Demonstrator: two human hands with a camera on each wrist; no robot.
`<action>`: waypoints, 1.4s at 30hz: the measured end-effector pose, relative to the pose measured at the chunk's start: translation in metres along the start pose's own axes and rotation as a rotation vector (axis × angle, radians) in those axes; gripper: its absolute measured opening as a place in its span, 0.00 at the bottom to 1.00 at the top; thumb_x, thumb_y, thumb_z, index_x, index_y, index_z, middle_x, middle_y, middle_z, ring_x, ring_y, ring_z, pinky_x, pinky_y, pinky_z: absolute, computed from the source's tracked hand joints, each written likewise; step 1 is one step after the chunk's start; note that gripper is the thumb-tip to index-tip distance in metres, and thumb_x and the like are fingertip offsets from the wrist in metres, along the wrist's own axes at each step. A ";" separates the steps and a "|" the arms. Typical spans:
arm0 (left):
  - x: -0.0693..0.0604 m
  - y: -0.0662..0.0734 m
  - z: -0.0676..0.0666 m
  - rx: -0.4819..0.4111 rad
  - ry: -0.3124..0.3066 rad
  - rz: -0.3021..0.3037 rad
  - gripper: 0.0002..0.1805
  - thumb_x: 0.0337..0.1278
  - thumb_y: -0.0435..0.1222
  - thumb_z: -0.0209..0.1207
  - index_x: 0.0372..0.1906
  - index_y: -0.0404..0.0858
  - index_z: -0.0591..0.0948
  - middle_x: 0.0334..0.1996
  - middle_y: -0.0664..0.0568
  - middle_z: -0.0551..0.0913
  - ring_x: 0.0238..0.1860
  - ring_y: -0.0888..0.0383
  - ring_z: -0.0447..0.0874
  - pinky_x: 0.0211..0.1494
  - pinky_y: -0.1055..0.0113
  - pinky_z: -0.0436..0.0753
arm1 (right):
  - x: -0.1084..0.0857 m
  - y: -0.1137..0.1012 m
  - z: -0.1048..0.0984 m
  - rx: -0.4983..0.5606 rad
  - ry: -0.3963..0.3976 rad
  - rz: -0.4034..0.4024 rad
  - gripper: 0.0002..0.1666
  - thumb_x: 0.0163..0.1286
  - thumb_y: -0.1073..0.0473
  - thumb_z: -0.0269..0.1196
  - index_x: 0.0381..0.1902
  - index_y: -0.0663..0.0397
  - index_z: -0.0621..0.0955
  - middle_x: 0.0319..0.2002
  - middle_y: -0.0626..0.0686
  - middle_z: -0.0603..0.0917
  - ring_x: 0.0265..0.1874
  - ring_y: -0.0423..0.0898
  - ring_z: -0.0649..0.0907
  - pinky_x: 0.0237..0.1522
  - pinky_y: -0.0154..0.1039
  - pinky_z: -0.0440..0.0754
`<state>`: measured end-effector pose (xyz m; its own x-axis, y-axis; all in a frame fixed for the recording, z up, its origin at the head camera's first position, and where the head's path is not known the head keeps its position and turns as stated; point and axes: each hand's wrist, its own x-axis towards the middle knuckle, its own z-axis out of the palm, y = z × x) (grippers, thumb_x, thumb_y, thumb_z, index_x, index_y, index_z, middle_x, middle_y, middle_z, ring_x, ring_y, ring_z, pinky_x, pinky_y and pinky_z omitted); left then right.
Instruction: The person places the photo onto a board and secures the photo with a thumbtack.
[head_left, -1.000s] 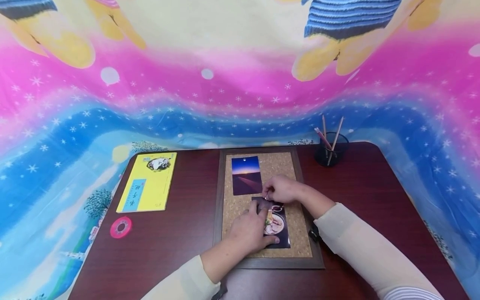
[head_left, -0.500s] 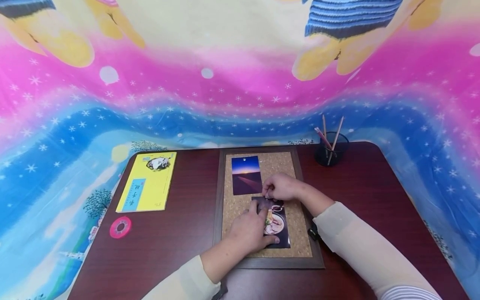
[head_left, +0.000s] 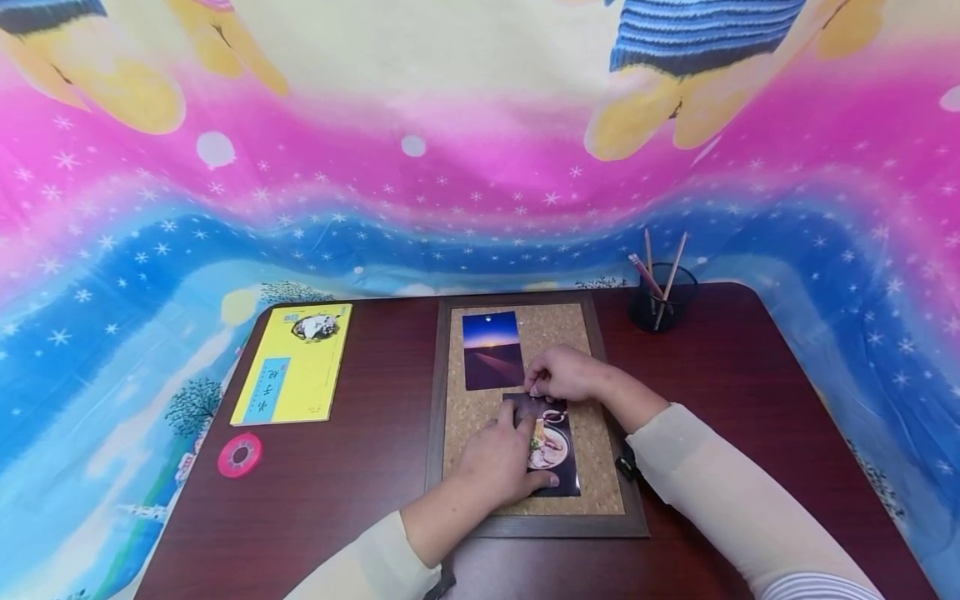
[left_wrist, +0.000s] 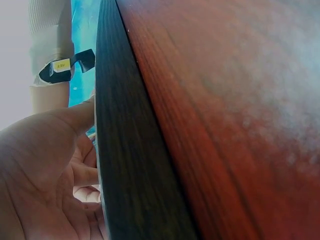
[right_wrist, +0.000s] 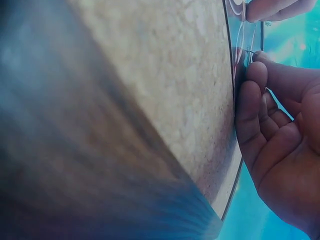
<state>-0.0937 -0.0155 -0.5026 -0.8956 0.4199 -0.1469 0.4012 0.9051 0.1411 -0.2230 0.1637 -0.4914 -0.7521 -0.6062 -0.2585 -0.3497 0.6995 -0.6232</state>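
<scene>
In the head view, a photo of a bowl of food lies on a framed corkboard. My left hand rests on the photo's left part with fingers extended and thumb near its lower edge. At the photo's top edge my right hand pinches a small pin, mostly hidden by the fingertips. The pin's thin needle shows between finger and thumb in the right wrist view. Just beyond lies a sunset photo with a pale pin head at its top. The left wrist view shows my left palm beside the dark frame.
A yellow book and a pink ring-shaped item lie on the left of the dark red table. At the back right stands a black mesh pencil cup. A patterned cloth hangs behind the table.
My right fingertips have shifted very slightly at the photo's top edge, still pinching the pin. The left hand and both photos keep their places.
</scene>
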 end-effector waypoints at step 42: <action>0.001 -0.001 0.000 -0.003 0.013 0.008 0.62 0.45 0.77 0.63 0.79 0.42 0.66 0.69 0.36 0.69 0.48 0.46 0.87 0.36 0.53 0.88 | 0.005 -0.011 0.003 -0.126 -0.027 0.021 0.10 0.69 0.66 0.65 0.31 0.43 0.85 0.30 0.40 0.84 0.30 0.41 0.80 0.38 0.38 0.79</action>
<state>-0.0947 -0.0157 -0.5027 -0.8945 0.4266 -0.1335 0.4081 0.9013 0.1452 -0.2214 0.1524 -0.4879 -0.7456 -0.5993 -0.2914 -0.4023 0.7535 -0.5201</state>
